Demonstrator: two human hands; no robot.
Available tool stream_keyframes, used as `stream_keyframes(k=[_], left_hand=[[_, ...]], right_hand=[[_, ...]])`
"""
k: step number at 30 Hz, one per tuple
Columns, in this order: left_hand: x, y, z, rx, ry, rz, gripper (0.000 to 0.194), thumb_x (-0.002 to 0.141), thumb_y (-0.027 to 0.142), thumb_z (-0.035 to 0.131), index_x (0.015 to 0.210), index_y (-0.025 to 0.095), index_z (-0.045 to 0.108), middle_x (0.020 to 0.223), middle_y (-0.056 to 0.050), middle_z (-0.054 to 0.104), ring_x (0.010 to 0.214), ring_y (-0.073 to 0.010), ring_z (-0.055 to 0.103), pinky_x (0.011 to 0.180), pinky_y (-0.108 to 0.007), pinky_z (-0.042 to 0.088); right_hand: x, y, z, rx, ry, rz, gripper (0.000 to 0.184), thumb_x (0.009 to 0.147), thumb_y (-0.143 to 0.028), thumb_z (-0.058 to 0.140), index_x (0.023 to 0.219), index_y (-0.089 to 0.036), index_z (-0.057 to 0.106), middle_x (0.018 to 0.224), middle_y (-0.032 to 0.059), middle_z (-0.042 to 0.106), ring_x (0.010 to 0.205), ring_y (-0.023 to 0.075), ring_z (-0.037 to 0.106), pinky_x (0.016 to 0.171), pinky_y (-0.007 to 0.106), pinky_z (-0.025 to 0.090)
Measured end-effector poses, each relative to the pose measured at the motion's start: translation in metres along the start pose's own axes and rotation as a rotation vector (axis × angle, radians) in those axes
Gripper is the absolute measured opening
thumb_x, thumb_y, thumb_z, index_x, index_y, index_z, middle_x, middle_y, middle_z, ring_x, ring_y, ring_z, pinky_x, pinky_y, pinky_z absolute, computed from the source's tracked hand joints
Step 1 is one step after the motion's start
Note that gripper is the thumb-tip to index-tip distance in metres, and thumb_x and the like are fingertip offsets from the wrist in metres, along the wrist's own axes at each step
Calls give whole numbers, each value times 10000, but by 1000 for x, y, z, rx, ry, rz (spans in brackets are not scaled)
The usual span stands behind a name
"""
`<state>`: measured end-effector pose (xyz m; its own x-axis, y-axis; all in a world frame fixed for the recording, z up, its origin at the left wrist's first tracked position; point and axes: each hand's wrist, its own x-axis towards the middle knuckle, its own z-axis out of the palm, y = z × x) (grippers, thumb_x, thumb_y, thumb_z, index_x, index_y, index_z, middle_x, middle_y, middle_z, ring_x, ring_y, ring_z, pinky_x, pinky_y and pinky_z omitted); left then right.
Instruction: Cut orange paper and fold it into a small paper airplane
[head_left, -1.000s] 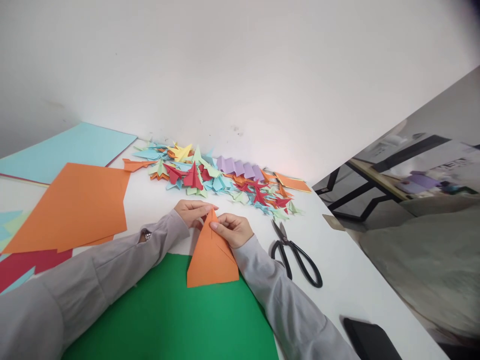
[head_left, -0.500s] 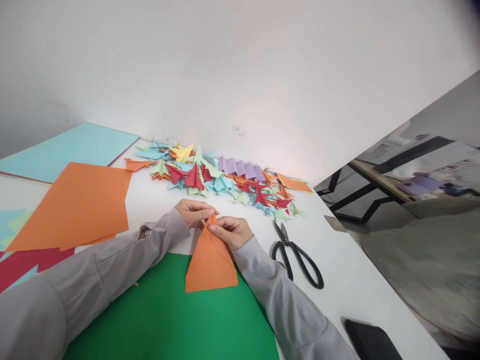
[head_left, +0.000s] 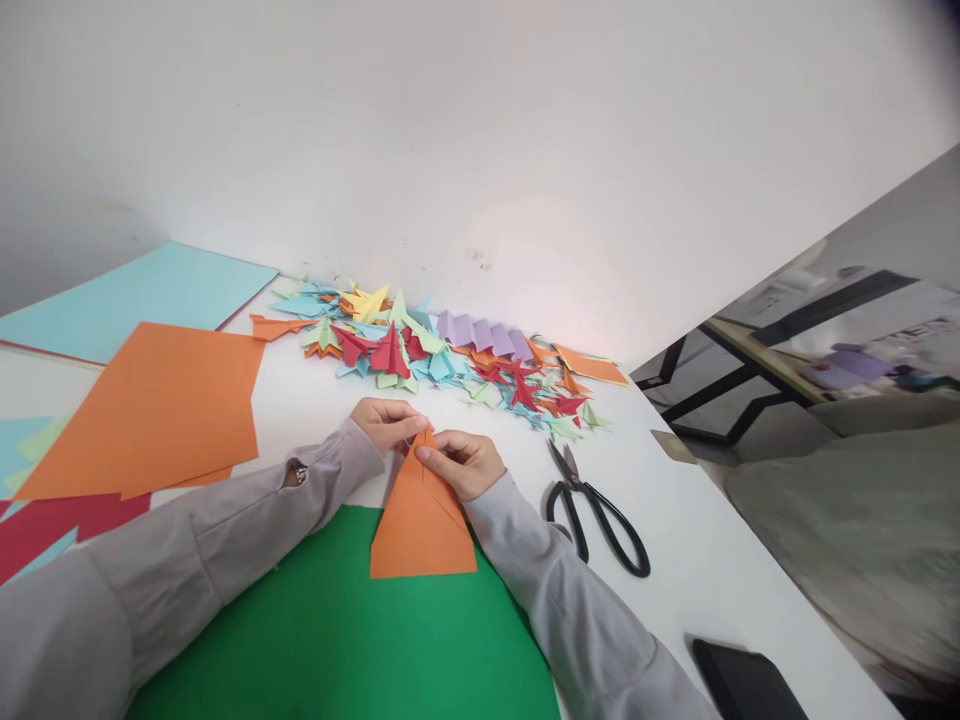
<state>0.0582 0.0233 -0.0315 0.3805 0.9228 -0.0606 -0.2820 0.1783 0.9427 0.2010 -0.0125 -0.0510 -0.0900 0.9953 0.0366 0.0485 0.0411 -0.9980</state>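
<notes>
Both hands hold a folded orange sheet of paper [head_left: 423,530], narrow at the top and wide at its near edge. My left hand [head_left: 386,421] pinches its narrow tip from the left. On the right side of the tip, my right hand [head_left: 466,462] grips the paper, thumb lying on the upper face. Crease lines run down the sheet near the thumb. The paper's lower part is over a green sheet [head_left: 337,630]. Some fingertips are hidden behind the paper.
Folded paper planes [head_left: 390,350] lie heaped along the wall. Black-handled scissors [head_left: 592,500] rest to the right, with a black flat object [head_left: 746,680] nearer me. Orange sheets [head_left: 165,410] and a light blue stack [head_left: 150,295] lie left. Red paper [head_left: 90,525] is beside my left sleeve.
Almost nothing differs. Both hands keep their pinch at the paper's tip, with only a very slight shift of the left fingers and the sheet.
</notes>
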Motion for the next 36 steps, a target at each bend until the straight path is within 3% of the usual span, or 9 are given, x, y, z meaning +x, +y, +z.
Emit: stream_keyframes(k=[5, 12, 21, 26, 30, 33, 36], left_hand=[[3, -1, 0, -6, 17, -65, 280, 532, 360, 713, 591, 94, 648, 515, -25, 587, 475, -111, 536, 437, -223, 426], [2, -2, 4, -25, 88, -40, 163, 485, 237, 691, 557, 104, 630, 491, -10, 575, 435, -95, 506, 408, -207, 390], [-1, 2, 5, -28, 60, -55, 213, 456, 265, 710, 565, 104, 621, 492, -10, 584, 433, -97, 507, 432, -219, 388], [-5, 2, 8, 86, 55, -5, 180, 537, 286, 659, 584, 119, 610, 449, 29, 519, 416, -75, 458, 429, -204, 339], [-8, -1, 8, 268, -7, 68, 155, 578, 274, 600, 531, 130, 567, 467, 40, 474, 448, -68, 415, 459, -211, 308], [-10, -4, 8, 429, -76, 148, 190, 602, 269, 569, 479, 134, 520, 492, 45, 437, 481, -65, 378, 475, -215, 279], [-9, -5, 7, 474, -112, 117, 195, 617, 285, 550, 497, 139, 502, 486, 54, 411, 468, -62, 335, 464, -214, 251]], right_hand=[[0, 0, 0, 0, 8, 5, 287, 574, -433, 713, 588, -154, 646, 446, -35, 522, 395, 61, 379, 388, 201, 282], [1, -1, -1, -12, 17, 16, 294, 572, -443, 713, 595, -157, 648, 452, -33, 533, 399, 67, 390, 396, 206, 295], [0, -3, 1, -7, 19, 42, 318, 556, -458, 720, 593, -153, 640, 433, -42, 506, 389, 58, 362, 391, 202, 271], [-1, -11, 0, 12, 43, 51, 358, 601, -509, 671, 577, -156, 611, 479, -26, 533, 433, 77, 405, 430, 217, 310], [3, -14, -3, -74, 74, -44, 407, 658, -541, 604, 511, -174, 504, 440, -52, 443, 436, 70, 349, 439, 217, 276], [5, -12, -4, -154, 20, -88, 417, 651, -549, 607, 513, -187, 453, 423, -74, 353, 426, 65, 273, 421, 217, 209], [5, -11, -4, -169, -33, -122, 424, 672, -569, 578, 528, -192, 447, 431, -75, 340, 430, 68, 266, 426, 217, 211]])
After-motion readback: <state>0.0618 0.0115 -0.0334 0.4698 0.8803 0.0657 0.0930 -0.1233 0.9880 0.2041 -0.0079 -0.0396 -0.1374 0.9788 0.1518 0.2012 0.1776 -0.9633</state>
